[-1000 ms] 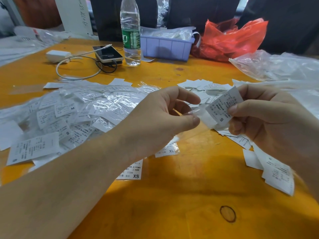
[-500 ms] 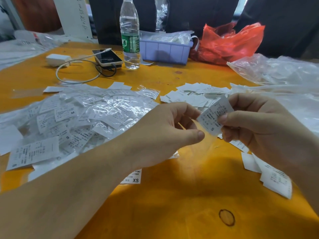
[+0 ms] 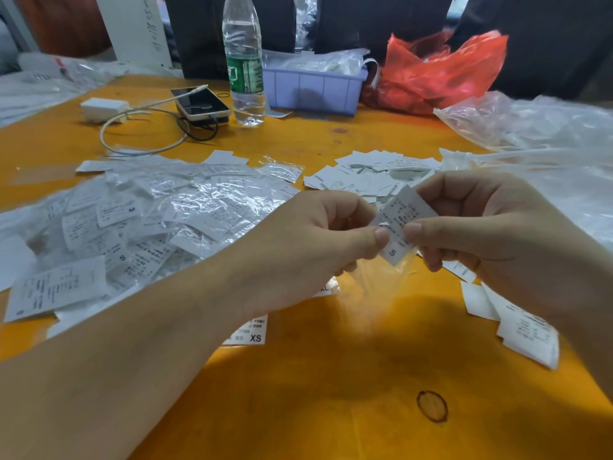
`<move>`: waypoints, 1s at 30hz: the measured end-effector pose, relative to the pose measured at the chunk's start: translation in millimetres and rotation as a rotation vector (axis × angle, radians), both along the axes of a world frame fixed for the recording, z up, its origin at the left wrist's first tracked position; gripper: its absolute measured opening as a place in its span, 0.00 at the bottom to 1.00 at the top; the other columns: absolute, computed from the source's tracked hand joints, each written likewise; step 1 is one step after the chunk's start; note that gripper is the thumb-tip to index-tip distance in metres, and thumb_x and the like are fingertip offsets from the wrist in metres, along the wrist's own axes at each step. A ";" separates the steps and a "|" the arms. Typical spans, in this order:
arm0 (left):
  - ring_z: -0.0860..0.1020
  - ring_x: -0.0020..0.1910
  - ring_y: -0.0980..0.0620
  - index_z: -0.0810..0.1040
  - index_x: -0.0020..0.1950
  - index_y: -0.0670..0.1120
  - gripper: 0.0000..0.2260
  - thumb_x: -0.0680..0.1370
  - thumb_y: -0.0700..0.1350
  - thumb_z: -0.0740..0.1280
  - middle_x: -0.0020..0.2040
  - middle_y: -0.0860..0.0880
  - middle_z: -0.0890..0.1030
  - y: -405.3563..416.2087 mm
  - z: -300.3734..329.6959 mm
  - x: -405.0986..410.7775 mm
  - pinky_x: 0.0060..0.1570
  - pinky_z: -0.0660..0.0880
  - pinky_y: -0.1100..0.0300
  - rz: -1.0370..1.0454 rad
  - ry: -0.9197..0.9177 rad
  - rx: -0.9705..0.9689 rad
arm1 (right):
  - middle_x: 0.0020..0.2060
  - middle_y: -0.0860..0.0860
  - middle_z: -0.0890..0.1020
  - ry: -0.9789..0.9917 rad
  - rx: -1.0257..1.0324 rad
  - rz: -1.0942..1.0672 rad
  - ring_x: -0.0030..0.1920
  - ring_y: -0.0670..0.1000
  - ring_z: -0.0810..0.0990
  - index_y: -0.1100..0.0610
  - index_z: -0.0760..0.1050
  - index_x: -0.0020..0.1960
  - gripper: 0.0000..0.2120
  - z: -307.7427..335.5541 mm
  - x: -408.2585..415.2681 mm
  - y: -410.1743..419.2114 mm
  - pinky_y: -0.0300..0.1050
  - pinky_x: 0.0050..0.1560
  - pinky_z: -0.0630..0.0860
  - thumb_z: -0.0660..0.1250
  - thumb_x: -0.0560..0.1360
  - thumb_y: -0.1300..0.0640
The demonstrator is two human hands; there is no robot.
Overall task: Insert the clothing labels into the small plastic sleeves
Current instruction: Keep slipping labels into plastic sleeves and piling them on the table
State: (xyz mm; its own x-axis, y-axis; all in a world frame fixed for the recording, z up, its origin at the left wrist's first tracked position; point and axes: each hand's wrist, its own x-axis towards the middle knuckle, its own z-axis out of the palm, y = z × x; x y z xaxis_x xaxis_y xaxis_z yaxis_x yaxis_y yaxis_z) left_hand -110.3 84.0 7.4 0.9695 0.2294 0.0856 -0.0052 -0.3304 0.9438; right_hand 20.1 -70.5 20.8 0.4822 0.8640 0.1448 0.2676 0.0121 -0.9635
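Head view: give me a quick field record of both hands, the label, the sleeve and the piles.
left hand: pinches clear plastic sleeve
right hand: pinches white printed size-S label
label: lower end at sleeve mouth; depth unclear
sleeved labels pile: on left
bare labels pile: behind hands
surface: orange table
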 end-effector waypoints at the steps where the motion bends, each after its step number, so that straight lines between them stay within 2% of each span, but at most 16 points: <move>1: 0.75 0.33 0.58 0.82 0.45 0.46 0.04 0.78 0.44 0.68 0.36 0.53 0.81 0.3 -0.3 -0.1 0.36 0.74 0.66 0.003 -0.004 -0.002 | 0.37 0.61 0.83 0.013 -0.001 0.004 0.29 0.53 0.75 0.61 0.81 0.46 0.17 -0.4 -0.7 0.2 0.39 0.30 0.76 0.74 0.60 0.54; 4: 0.76 0.33 0.58 0.83 0.46 0.45 0.05 0.78 0.44 0.68 0.37 0.53 0.83 2.8 -0.5 -0.2 0.36 0.75 0.66 0.039 -0.028 0.004 | 0.38 0.62 0.84 0.005 0.031 -0.023 0.29 0.53 0.76 0.56 0.80 0.45 0.13 -0.2 -3.2 0.9 0.41 0.31 0.77 0.73 0.62 0.53; 7: 0.77 0.33 0.59 0.83 0.46 0.44 0.05 0.78 0.44 0.69 0.37 0.54 0.83 5.5 0.4 -0.8 0.37 0.76 0.66 0.076 -0.048 -0.004 | 0.39 0.61 0.85 -0.086 0.070 -0.076 0.30 0.53 0.77 0.58 0.81 0.45 0.10 1.3 -2.1 -1.3 0.42 0.33 0.79 0.77 0.66 0.56; 11: 0.77 0.33 0.59 0.83 0.46 0.45 0.05 0.78 0.44 0.69 0.38 0.50 0.84 3.8 1.2 -0.5 0.37 0.76 0.65 0.079 -0.044 -0.004 | 0.37 0.58 0.85 -0.159 0.073 -0.092 0.31 0.53 0.78 0.57 0.82 0.44 0.06 2.3 -4.6 -1.9 0.40 0.32 0.77 0.74 0.68 0.58; 14: 0.76 0.32 0.59 0.82 0.46 0.43 0.06 0.78 0.44 0.68 0.37 0.51 0.83 1.6 0.9 0.0 0.35 0.75 0.68 0.078 -0.048 -0.023 | 0.34 0.58 0.83 -0.159 0.040 -0.049 0.29 0.51 0.77 0.58 0.83 0.43 0.06 1.4 -7.8 -1.1 0.39 0.30 0.76 0.75 0.67 0.59; 17: 0.76 0.31 0.60 0.82 0.45 0.42 0.06 0.78 0.44 0.68 0.36 0.53 0.82 1.8 0.5 0.6 0.35 0.74 0.69 0.089 -0.055 -0.016 | 0.34 0.58 0.83 -0.181 0.017 -0.039 0.30 0.51 0.77 0.58 0.83 0.44 0.10 -0.5 -8.7 0.7 0.39 0.30 0.76 0.70 0.66 0.55; 22: 0.76 0.31 0.60 0.82 0.46 0.43 0.06 0.78 0.45 0.68 0.36 0.53 0.83 0.8 1.0 0.2 0.36 0.73 0.70 0.084 -0.039 -0.016 | 0.36 0.56 0.85 -0.244 0.075 -0.142 0.30 0.51 0.78 0.57 0.82 0.44 0.03 4.0 -3.4 -4.4 0.39 0.32 0.77 0.73 0.72 0.57; 25: 0.76 0.32 0.60 0.82 0.46 0.43 0.06 0.77 0.45 0.68 0.36 0.52 0.82 0.5 -0.1 0.7 0.35 0.73 0.71 0.091 -0.028 -0.018 | 0.35 0.55 0.85 -0.296 0.060 -0.133 0.30 0.52 0.78 0.54 0.83 0.44 0.06 2.7 -3.3 -3.6 0.41 0.32 0.77 0.69 0.70 0.56; 30: 0.78 0.34 0.63 0.82 0.46 0.44 0.06 0.77 0.45 0.69 0.37 0.50 0.83 -0.7 0.1 1.0 0.34 0.72 0.72 0.104 -0.035 0.007 | 0.33 0.54 0.84 -0.374 0.012 -0.070 0.31 0.50 0.80 0.52 0.84 0.43 0.06 -0.7 -7.8 -2.0 0.41 0.32 0.77 0.69 0.69 0.55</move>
